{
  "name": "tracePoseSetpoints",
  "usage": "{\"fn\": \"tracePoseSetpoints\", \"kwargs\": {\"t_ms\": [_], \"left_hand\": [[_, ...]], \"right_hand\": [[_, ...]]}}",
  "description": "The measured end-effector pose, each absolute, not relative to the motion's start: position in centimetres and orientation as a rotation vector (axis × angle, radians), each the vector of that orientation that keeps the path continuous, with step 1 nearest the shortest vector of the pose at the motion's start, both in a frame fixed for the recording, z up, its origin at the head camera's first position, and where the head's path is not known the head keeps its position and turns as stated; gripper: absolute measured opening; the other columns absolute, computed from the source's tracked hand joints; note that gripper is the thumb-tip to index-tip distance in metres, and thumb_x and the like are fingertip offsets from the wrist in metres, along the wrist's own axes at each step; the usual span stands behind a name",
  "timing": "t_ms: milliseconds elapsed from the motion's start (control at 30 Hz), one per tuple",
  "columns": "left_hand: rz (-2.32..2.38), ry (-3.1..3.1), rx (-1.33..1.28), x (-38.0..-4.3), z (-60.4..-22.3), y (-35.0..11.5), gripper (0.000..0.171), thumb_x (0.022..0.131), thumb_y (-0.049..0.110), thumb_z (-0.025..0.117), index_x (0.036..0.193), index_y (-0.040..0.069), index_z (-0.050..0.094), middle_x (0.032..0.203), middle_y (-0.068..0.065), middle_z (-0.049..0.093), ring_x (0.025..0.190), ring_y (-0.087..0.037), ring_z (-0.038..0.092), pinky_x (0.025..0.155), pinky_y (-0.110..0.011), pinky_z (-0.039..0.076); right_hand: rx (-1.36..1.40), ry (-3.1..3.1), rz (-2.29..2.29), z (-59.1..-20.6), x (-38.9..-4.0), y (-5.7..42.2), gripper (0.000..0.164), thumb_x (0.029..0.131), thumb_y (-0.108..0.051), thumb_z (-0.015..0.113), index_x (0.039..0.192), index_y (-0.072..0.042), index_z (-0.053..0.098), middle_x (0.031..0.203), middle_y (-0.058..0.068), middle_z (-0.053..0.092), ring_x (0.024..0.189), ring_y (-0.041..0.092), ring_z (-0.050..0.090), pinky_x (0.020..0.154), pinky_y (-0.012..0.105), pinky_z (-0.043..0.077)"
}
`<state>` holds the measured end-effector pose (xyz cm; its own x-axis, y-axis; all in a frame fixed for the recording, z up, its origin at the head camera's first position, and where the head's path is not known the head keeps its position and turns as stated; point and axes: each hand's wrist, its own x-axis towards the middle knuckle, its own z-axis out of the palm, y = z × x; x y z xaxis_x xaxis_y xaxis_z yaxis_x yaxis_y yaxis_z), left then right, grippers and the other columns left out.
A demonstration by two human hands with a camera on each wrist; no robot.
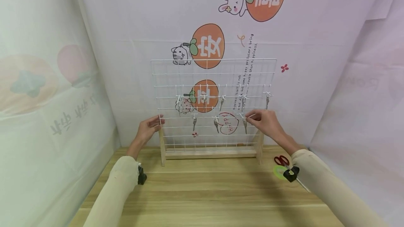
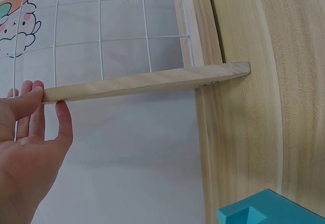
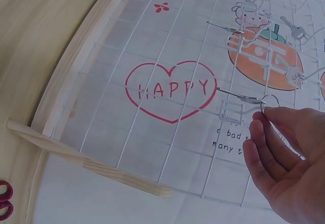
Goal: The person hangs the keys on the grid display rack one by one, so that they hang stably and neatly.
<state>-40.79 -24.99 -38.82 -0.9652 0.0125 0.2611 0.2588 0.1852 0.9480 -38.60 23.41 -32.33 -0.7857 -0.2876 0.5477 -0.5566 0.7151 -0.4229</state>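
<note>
A white wire grid rack (image 1: 186, 135) stands upright in a wooden stand (image 1: 211, 155) on the table. My left hand (image 1: 149, 128) pinches the top end of the stand's left wooden post (image 2: 147, 83) between thumb and fingers. On the right, my right hand (image 1: 266, 122) pinches the metal ring of a key (image 3: 241, 96) between thumb and forefinger, beside a white hook on the grid. Whether that ring sits on the hook I cannot tell. Several other keys, such as one key (image 1: 194, 123) in the lower row, hang from hooks across the grid.
Red-handled scissors (image 1: 282, 160) and a green tape roll (image 1: 279, 172) lie at the table's right, partly behind the right wrist's black camera. A printed white cloth (image 1: 132, 80) hangs behind the rack, with more cloth at both sides. The wooden tabletop (image 1: 189, 192) extends in front.
</note>
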Motion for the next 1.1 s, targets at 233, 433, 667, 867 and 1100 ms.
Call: {"fn": "tracePoseSetpoints", "kwargs": {"t_ms": [233, 433, 667, 867, 1100], "left_hand": [[-1.871, -2.267, -0.260, -40.8, -38.8, -25.0, 0.054, 0.098, -0.017, 0.057, 0.149, -0.001, 0.053, 0.141, -0.028, 0.060, 0.136, -0.040, 0.056, 0.108, -0.037, 0.052], [-1.877, -2.267, -0.240, -40.8, -38.8, -24.9, 0.055, 0.097, -0.017, 0.058, 0.149, 0.000, 0.053, 0.142, -0.027, 0.059, 0.135, -0.039, 0.056, 0.104, -0.031, 0.054], [-1.898, -2.249, -0.248, -40.9, -38.8, -25.0, 0.054, 0.097, -0.018, 0.057, 0.149, -0.001, 0.053, 0.142, -0.029, 0.059, 0.135, -0.040, 0.056, 0.101, -0.029, 0.056], [-1.912, -2.236, -0.253, -40.8, -38.8, -25.0, 0.054, 0.097, -0.019, 0.056, 0.149, -0.003, 0.052, 0.141, -0.030, 0.058, 0.135, -0.041, 0.056, 0.102, -0.030, 0.056], [-1.901, -2.245, -0.253, -40.9, -38.8, -25.0, 0.054, 0.097, -0.017, 0.057, 0.148, -0.002, 0.053, 0.141, -0.029, 0.059, 0.135, -0.040, 0.056, 0.102, -0.028, 0.055]], "right_hand": [[0.633, -2.475, 0.819, -32.8, -39.4, 23.5, 0.013, 0.095, -0.006, 0.075, 0.106, 0.000, 0.078, 0.092, 0.016, 0.079, 0.083, 0.031, 0.078, 0.070, 0.046, 0.065], [0.635, -2.476, 0.825, -33.3, -39.9, 23.5, 0.011, 0.096, -0.006, 0.075, 0.105, -0.001, 0.078, 0.093, 0.016, 0.079, 0.083, 0.031, 0.078, 0.071, 0.047, 0.065], [0.632, -2.475, 0.847, -33.6, -40.8, 23.3, 0.013, 0.095, -0.003, 0.075, 0.107, 0.002, 0.077, 0.093, 0.017, 0.079, 0.083, 0.032, 0.078, 0.072, 0.048, 0.064], [0.624, -2.465, 0.868, -34.0, -41.4, 23.0, 0.012, 0.094, -0.001, 0.075, 0.105, 0.003, 0.077, 0.094, 0.020, 0.078, 0.083, 0.033, 0.078, 0.073, 0.050, 0.064], [0.614, -2.461, 0.862, -34.3, -42.0, 22.9, 0.011, 0.094, -0.001, 0.074, 0.105, 0.002, 0.077, 0.093, 0.018, 0.078, 0.083, 0.033, 0.077, 0.073, 0.050, 0.064]]}}
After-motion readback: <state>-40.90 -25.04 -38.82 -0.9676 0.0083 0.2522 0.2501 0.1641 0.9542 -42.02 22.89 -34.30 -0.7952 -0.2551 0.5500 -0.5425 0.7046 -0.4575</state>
